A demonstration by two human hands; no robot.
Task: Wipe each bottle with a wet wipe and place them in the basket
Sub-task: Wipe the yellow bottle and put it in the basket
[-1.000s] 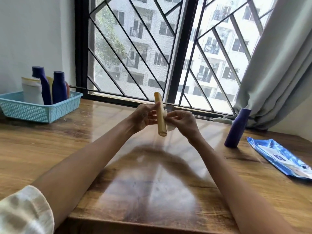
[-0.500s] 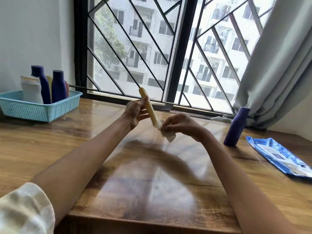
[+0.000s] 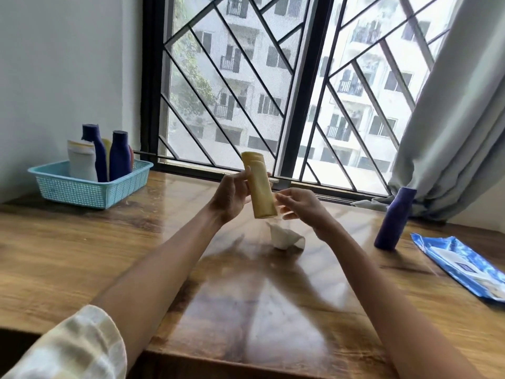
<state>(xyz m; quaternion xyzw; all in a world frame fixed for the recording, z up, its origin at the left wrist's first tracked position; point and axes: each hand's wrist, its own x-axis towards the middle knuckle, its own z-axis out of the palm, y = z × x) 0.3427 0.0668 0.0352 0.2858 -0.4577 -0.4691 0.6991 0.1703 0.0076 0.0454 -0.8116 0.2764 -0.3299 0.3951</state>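
My left hand [image 3: 231, 195] grips a yellow bottle [image 3: 259, 187] and holds it nearly upright above the table's middle. My right hand [image 3: 299, 204] hovers just right of the bottle's lower end with relaxed fingers and holds nothing. The crumpled white wet wipe [image 3: 285, 237] lies on the wood below both hands. A dark blue bottle [image 3: 393, 217] stands at the right by the curtain. The light blue basket [image 3: 82, 188] sits at the far left with a white bottle [image 3: 81, 160] and two dark blue bottles [image 3: 119, 155] in it.
A blue wet-wipe pack [image 3: 461, 266] lies flat at the right edge of the wooden table [image 3: 82, 255]. A barred window [image 3: 273, 91] runs along the back, with a grey curtain [image 3: 451, 119] hanging at the right. A white wall stands behind the basket.
My right hand has let go of the wet wipe, which now lies on the table. My left hand has turned the yellow bottle more upright, with its broad side facing me.
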